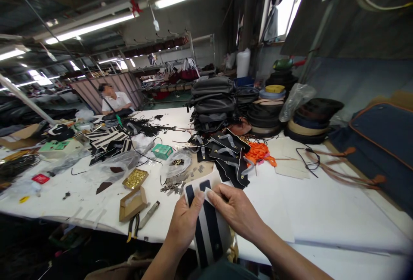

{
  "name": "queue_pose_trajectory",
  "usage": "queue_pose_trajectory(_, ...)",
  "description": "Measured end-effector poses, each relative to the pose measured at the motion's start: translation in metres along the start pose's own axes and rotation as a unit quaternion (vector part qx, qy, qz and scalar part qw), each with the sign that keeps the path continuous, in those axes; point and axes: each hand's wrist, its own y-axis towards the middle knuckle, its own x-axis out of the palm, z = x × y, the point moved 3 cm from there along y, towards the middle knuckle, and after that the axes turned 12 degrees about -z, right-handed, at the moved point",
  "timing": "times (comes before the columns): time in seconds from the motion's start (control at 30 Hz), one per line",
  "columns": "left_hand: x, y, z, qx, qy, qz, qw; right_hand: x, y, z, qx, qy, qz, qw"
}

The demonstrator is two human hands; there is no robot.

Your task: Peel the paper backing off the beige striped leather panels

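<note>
A panel with dark navy and off-white stripes (211, 230) stands tilted at the table's front edge, with a metal snap near its lower end. My left hand (182, 224) is closed on its left side, thumb on the front face. At the upper right of the panel, my right hand (238, 211) pinches a small white pointed piece (208, 195) between thumb and fingers. Whether this piece is attached to the panel I cannot tell. Just beyond lie flat metal plates (176, 184) and black pieces with grey strips (227, 151).
Left of my hands are a small cardboard box (133, 204), a box of brass-coloured parts (135, 178), pliers (133, 228) and a knife (149, 214). Stacked black bags (213, 99), orange cords (260, 154) and a blue bag (383, 142) stand beyond. A person (116, 99) sits across the table.
</note>
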Motion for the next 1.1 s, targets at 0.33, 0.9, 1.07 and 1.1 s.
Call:
queue_pose_trajectory(0.33,-0.009,0.006,0.018,-0.016,0.159,-0.008,0.987,0.001,0.001,-0.008,0.003,-0.092,-0.056,0.994)
queue_pose_trajectory(0.9,-0.050,0.016,-0.048,-0.098,-0.036,0.149,0.983,0.000,-0.036,-0.007,0.012,0.103,-0.120,0.987)
queue_pose_trajectory(1.07,-0.036,-0.006,-0.064,-0.128,-0.106,0.108,0.980,0.000,-0.042,0.059,0.051,0.152,-0.106,0.981)
queue_pose_trajectory(1.1,-0.034,-0.008,-0.065,-0.128,-0.108,0.116,0.979,0.002,-0.044,0.069,0.058,0.169,-0.092,0.979)
